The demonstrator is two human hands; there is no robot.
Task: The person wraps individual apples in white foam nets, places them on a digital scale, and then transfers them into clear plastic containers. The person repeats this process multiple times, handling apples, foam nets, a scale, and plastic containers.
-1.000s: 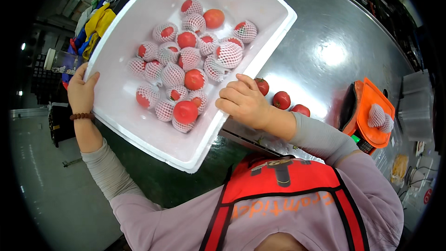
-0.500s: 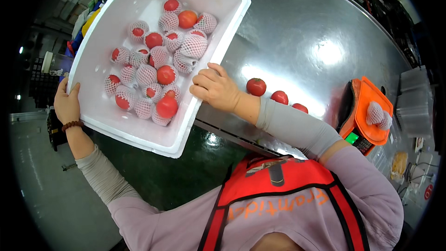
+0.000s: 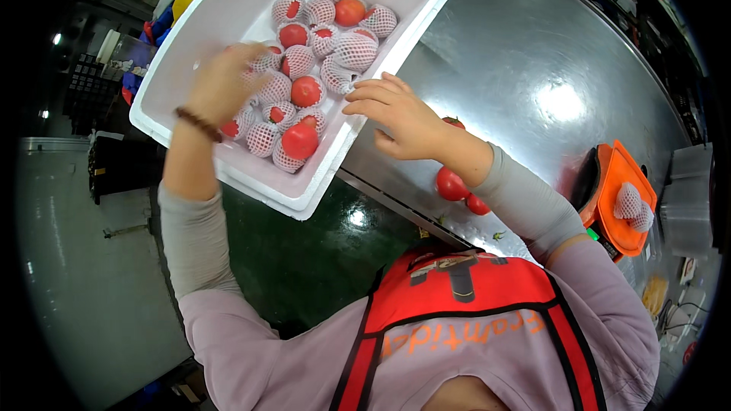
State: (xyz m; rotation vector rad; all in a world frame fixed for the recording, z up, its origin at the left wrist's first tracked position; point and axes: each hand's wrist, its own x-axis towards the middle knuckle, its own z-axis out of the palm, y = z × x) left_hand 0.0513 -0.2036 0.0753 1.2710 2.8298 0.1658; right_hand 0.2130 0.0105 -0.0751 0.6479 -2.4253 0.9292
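Observation:
A white foam box point(image 3: 378, 68) full of tomatoes, several wrapped in white-pink foam net sleeves, rests on the metal table and overhangs its near-left edge. My left hand point(image 3: 223, 82) reaches into the box over the tomatoes on its left side; motion blurs its fingers and hides some fruit beneath. My right hand point(image 3: 407, 118) is at the box's right rim, fingers stretched out and thumb apart, holding nothing. A bare tomato point(image 3: 300, 141) lies near the front of the box. Loose tomatoes point(image 3: 451, 183) on the table lie partly behind my right forearm.
An orange tray point(image 3: 620, 217) on a scale at the right holds net-wrapped fruit point(image 3: 629, 202). Clear plastic containers point(image 3: 687, 202) are stacked beyond it. The steel table point(image 3: 525, 46) stretches right of the box. Dark green floor point(image 3: 282, 259) shows below the table's edge.
My left hand has let go of the box's left rim and moved in over the tomatoes. My right hand's fingers have loosened at the right rim. The box appears farther up and right.

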